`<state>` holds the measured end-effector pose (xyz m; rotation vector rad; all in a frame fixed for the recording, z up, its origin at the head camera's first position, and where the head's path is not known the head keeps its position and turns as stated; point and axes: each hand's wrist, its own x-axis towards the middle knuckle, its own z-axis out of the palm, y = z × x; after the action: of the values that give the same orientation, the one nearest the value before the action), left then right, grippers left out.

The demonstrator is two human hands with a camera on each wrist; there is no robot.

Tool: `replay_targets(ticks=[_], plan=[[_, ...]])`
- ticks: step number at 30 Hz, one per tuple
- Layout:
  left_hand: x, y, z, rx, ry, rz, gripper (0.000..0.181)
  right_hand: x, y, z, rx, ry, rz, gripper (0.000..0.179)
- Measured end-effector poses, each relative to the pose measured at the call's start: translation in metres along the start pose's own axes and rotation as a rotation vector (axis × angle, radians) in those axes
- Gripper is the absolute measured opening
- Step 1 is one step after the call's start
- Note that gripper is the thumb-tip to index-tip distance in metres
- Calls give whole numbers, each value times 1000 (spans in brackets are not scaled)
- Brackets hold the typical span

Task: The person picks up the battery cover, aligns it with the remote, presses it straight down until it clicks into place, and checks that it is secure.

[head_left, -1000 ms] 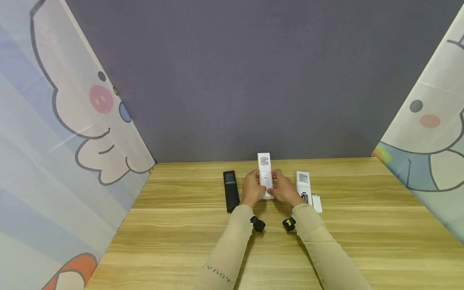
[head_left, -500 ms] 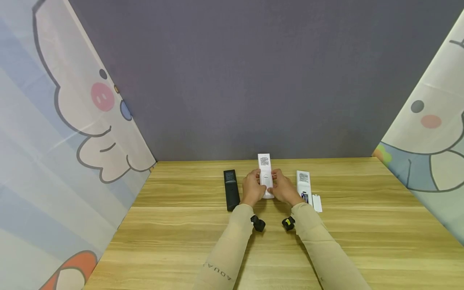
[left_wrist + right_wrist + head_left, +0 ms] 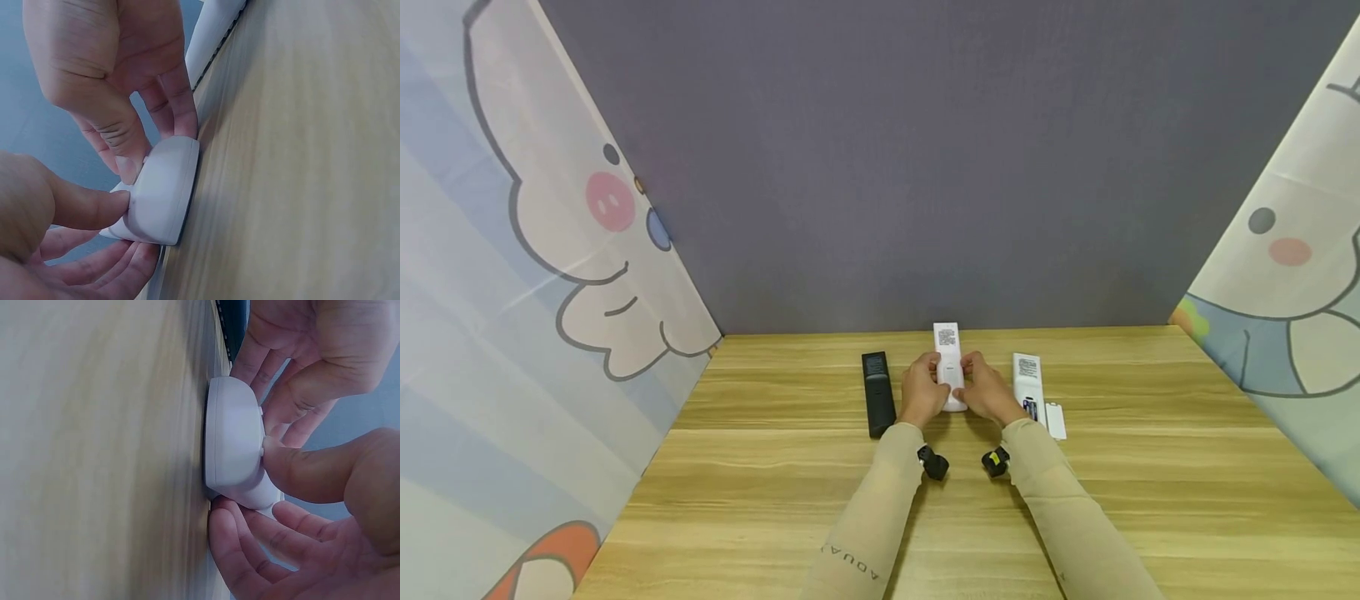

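A white remote control (image 3: 950,367) lies back side up in the middle, its printed label toward the back wall. Its battery cover is in place. My left hand (image 3: 922,388) grips its left side, thumb on the cover near the closer end. From the other side my right hand (image 3: 988,392) holds it the same way. Both wrist views show the rounded near end of the remote close over the tabletop, with the two thumbs side by side on the cover and the other fingers along the sides.
Left of the hands lies a black remote control (image 3: 879,396), back up. To the right is another white remote (image 3: 1028,379) with its battery bay uncovered and a battery (image 3: 1031,408) showing. Its loose white cover (image 3: 1056,421) lies beside it. A grey wall (image 3: 947,167) borders the wooden table (image 3: 760,500).
The far end of the white remote has tipped down slightly toward the table. Both hands have kept their grip and hardly moved.
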<state>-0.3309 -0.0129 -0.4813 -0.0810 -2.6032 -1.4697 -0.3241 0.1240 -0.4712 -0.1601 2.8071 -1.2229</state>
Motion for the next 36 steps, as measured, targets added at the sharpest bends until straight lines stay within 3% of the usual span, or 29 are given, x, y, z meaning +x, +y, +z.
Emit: replay_targets(ticks=[15, 24, 36], plan=[[-2, -1, 3, 28, -10, -26, 52, 0, -1, 0, -15, 11, 20, 48], [-2, -2, 4, 90, -20, 1, 43, 1, 0, 1, -58, 4, -3, 47], [-8, 4, 3, 125, -45, -23, 38, -1, -2, 0, -106, -22, -25, 45]])
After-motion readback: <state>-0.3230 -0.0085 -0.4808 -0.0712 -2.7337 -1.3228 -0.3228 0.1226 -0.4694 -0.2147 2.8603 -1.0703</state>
